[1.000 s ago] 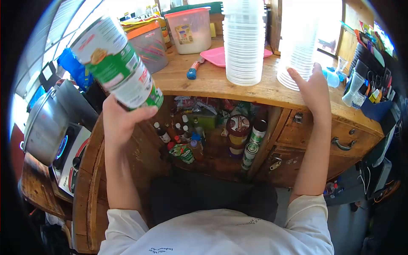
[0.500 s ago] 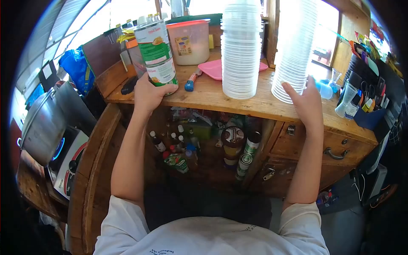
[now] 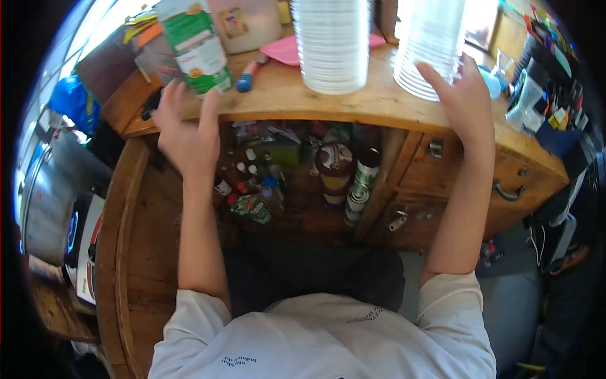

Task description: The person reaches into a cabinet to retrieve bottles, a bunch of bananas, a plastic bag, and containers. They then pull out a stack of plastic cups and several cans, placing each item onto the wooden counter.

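Observation:
My left hand point(image 3: 188, 129) is slightly blurred, with its fingers spread and nothing held. Just beyond its fingertips, two stacked cans point(image 3: 201, 58) with green and white labels stand on the wooden counter. My right hand point(image 3: 466, 95) is around the lower right side of a tall stack of clear plastic cups point(image 3: 424, 54). Its thumb lies across the front and its fingers are at the far side, partly hidden. A second clear cup stack point(image 3: 332, 50) stands to the left, and behind it lies a pink tray point(image 3: 284, 50). A blue-and-red tool point(image 3: 248, 77) lies beside the cans.
Below the wooden counter point(image 3: 271, 107), an open cupboard holds several bottles, cans and packets point(image 3: 252, 208). A large metal pot point(image 3: 53, 202) sits on a lit stove at far left. Pens and scissors fill a dark blue holder point(image 3: 558, 140) at right.
My left hand has let go of the cans and drawn back toward me with its fingers spread. My right hand stays at the cup stack. The view has tilted downward.

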